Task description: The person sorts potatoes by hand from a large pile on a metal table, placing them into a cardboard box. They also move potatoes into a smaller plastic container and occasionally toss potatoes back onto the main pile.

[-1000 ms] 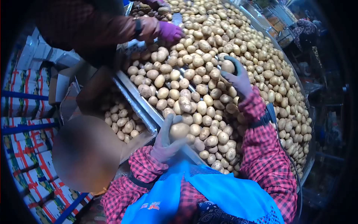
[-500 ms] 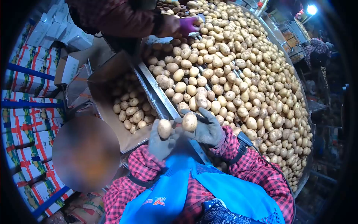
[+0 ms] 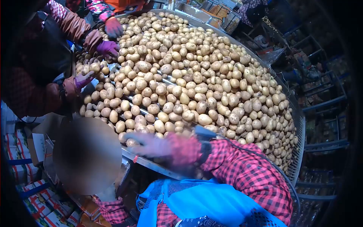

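Observation:
Potatoes (image 3: 211, 87) lie heaped across a large slatted sorting table (image 3: 155, 120). My right hand (image 3: 149, 145), in a grey glove and smeared by motion, is over the potatoes at the near metal edge. Its fingers stretch leftward, and no potato shows in its grasp. Low on the left is my left hand (image 3: 107, 193), also gloved. A blurred round patch covers much of it, so its fingers and anything in them are hidden.
Across the table's left end, other people's gloved hands (image 3: 108, 49) reach among the potatoes. Stacked printed cartons (image 3: 41, 200) stand at lower left, beside an open cardboard box (image 3: 39, 145). Metal racks (image 3: 325, 147) are at right. A cable (image 3: 278, 170) runs along my right sleeve.
The view has shifted, bringing more of the table's left end into sight. Both hands held a potato together before; now they are apart, the right over the heap, the left low at left.

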The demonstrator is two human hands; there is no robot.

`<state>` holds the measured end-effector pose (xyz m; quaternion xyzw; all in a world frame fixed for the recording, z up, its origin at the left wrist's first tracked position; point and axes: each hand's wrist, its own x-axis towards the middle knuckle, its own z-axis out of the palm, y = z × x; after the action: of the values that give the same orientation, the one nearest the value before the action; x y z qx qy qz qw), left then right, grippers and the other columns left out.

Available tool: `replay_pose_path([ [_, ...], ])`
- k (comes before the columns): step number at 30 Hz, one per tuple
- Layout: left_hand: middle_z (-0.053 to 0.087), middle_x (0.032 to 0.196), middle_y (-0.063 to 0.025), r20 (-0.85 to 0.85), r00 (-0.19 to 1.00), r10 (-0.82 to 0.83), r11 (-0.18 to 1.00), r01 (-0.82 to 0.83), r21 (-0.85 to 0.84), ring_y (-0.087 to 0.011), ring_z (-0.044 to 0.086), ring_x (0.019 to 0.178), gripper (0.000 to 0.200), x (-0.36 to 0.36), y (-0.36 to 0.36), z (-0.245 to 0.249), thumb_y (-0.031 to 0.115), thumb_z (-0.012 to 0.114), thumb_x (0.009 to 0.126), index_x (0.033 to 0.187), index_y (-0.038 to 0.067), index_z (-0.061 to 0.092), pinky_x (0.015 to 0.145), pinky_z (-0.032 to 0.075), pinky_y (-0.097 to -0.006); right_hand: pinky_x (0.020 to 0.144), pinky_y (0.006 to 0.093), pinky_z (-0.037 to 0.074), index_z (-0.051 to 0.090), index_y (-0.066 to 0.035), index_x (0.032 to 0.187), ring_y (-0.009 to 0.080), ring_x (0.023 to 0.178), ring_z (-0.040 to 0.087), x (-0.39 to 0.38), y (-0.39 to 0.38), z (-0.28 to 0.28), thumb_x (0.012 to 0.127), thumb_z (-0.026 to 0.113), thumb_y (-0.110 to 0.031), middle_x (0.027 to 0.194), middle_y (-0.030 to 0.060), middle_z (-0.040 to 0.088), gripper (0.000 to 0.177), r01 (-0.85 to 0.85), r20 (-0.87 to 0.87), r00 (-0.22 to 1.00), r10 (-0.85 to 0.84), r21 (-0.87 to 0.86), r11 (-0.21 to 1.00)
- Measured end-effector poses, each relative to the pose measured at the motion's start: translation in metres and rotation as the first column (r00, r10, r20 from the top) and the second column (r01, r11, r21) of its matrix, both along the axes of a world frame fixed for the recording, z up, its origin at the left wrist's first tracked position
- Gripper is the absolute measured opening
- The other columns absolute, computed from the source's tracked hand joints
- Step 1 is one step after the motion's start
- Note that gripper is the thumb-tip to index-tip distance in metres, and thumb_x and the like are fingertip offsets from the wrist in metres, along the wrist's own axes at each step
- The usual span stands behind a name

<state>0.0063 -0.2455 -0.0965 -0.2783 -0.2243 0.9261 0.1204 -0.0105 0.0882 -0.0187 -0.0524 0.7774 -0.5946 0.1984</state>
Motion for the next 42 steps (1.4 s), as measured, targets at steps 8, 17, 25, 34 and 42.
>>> replay_pose_path([
  [8, 0.052, 0.13, -0.0192, -0.115, 0.877, -0.467, 0.717, 0.299, -0.63, -0.0331, 0.053, 0.118, 0.038, 0.003, 0.096, 0.039, 0.019, 0.041, 0.1, 0.134, 0.0, 0.044, 0.099, 0.048, -0.0444, 0.102, 0.0538, 0.032, 0.045, -0.011, 0.135, 0.0435, 0.123, 0.038, 0.004, 0.146, -0.01, 0.076, 0.064, -0.047, 0.132, 0.0228, 0.041, 0.071, 0.191, -0.274, 0.95, 0.148, 0.888, 0.418],
  [17, 0.056, 0.125, -0.0204, -0.09, 0.708, -0.701, 0.514, 0.413, -0.752, -0.0333, 0.058, 0.112, 0.045, 0.014, 0.148, 0.044, 0.024, 0.043, 0.099, 0.137, 0.0, 0.042, 0.093, 0.053, -0.0409, 0.108, 0.0464, 0.032, 0.045, -0.015, 0.137, 0.0416, 0.133, 0.032, -0.097, 0.174, -0.044, 0.086, 0.056, -0.047, 0.141, 0.0248, 0.035, 0.061, 0.271, -0.307, 0.95, 0.05, 0.895, 0.356],
  [25, 0.051, 0.129, -0.0217, -0.087, 0.736, -0.671, 0.547, 0.413, -0.728, -0.0338, 0.055, 0.116, 0.045, 0.016, 0.141, 0.037, 0.021, 0.039, 0.101, 0.141, 0.0, 0.036, 0.098, 0.049, -0.0418, 0.09, 0.0416, 0.048, 0.066, -0.016, 0.111, 0.0332, 0.104, 0.061, -0.134, 0.225, -0.017, 0.085, 0.058, -0.04, 0.11, 0.0157, 0.065, 0.036, 0.306, -0.235, 0.951, -0.2, 0.799, 0.517],
  [34, 0.054, 0.126, -0.0223, -0.095, 0.68, -0.727, 0.529, 0.468, -0.707, -0.0344, 0.057, 0.114, 0.043, 0.01, 0.151, 0.04, 0.02, 0.04, 0.1, 0.138, -0.001, 0.039, 0.096, 0.051, -0.0412, 0.07, 0.0271, 0.051, 0.061, -0.006, 0.114, 0.014, 0.09, 0.065, -0.118, 0.242, -0.041, 0.092, 0.058, -0.034, 0.103, 0.0057, 0.067, 0.035, 0.441, 0.167, 0.883, -0.439, 0.027, 0.897],
  [42, 0.056, 0.124, -0.0206, -0.024, 0.645, -0.764, 0.477, 0.538, -0.695, -0.033, 0.059, 0.112, 0.045, 0.004, 0.159, 0.032, 0.024, 0.045, 0.099, 0.137, 0.001, 0.042, 0.094, 0.052, -0.0393, 0.088, 0.0415, 0.048, 0.05, -0.027, 0.133, 0.0299, 0.107, 0.059, -0.117, 0.21, -0.064, 0.084, 0.057, -0.017, 0.118, 0.0119, 0.059, 0.05, 0.262, -0.271, 0.962, 0.027, 0.948, 0.182],
])
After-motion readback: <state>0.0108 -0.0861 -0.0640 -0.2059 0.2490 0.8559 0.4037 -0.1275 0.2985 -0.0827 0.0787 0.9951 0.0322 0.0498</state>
